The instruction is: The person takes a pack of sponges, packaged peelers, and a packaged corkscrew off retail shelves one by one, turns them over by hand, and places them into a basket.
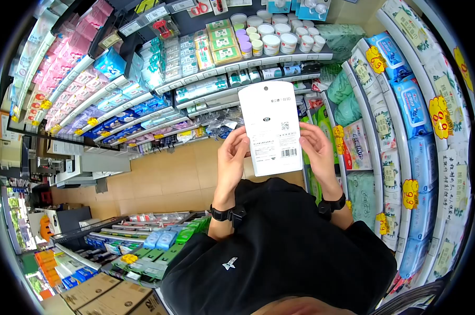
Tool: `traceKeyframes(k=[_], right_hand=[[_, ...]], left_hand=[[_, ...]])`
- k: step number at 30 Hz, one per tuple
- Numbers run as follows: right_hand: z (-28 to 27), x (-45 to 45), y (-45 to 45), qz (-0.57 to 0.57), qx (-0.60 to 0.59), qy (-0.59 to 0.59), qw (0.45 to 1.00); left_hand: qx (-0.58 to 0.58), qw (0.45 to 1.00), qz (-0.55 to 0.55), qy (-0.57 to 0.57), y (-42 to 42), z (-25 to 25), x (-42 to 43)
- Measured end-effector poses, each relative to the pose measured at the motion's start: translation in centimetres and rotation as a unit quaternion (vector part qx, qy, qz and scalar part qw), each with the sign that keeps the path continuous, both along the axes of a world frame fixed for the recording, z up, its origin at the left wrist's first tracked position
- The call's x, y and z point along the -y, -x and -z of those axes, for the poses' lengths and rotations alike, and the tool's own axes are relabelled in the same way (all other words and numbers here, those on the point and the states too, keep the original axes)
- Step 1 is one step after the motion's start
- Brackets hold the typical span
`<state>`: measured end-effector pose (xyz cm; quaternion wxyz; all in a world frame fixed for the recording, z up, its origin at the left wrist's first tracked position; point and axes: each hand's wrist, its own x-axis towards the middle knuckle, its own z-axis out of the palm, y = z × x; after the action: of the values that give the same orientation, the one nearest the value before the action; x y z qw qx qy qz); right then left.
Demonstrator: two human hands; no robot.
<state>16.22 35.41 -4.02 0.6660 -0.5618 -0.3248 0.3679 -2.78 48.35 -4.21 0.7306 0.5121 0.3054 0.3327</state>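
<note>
A flat white package (pixel 269 113) with a hang hole at its top stands upright before me, its printed side with a barcode and square code facing the camera. My left hand (pixel 232 152) grips its left edge near the lower half, thumb toward the front. On the opposite edge, my right hand (pixel 317 148) pinches it at about the same height. Fingertips behind the package are hidden. What is inside the package cannot be seen.
Ahead, a shelf (pixel 248 64) carries tubs and boxed goods. Blue wipe packs (pixel 411 107) with yellow price tags line the right shelves. Pink packs (pixel 74 50) fill the left racks. Tiled floor (pixel 158 178) shows to the left, with cardboard boxes (pixel 114 296) at lower left.
</note>
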Motion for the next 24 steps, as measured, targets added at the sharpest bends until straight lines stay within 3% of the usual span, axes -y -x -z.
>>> traceKeyframes(k=[10, 24], right_hand=[[0.0, 6.0, -3.2, -0.029, 0.006, 0.003, 1.000], [0.3, 13.7, -2.0, 0.020, 0.010, -0.021, 1.000]], left_hand=[[0.002, 0.998, -0.055, 0.004, -2.3, 0.1, 7.7], [-0.048, 0.998, -0.025, -0.016, -1.9, -1.7, 13.9]])
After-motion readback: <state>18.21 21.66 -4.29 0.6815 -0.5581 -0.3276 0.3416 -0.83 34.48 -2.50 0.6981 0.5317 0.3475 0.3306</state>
